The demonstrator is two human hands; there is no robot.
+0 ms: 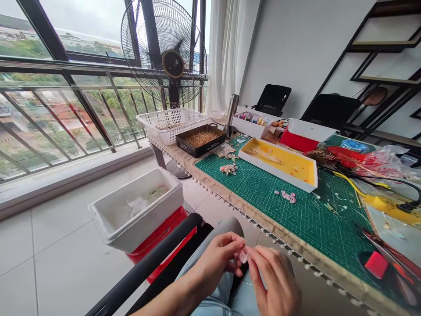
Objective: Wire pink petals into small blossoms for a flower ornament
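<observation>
Above my lap, my left hand (226, 254) pinches a small pale pink petal-like piece (243, 256) between thumb and fingers. My right hand (271, 274) meets it from the other side, its thumb and fingertips closed at the edge of the same piece. The fingertips cover part of it, so its full shape is hidden. On the green cutting mat (263, 210) lies a small group of similar pink pieces (286, 196). Farther back on the mat is a heap of pink and whitish pieces (228, 168).
A yellow-lined white tray (311, 184), a black box of thin brown bits (197, 149) and a white basket (164, 136) stand on the table. Scissors (378, 241) and a yellow power strip (384, 205) are at right. A foam box (108, 232) stands left of my chair's armrest (154, 254).
</observation>
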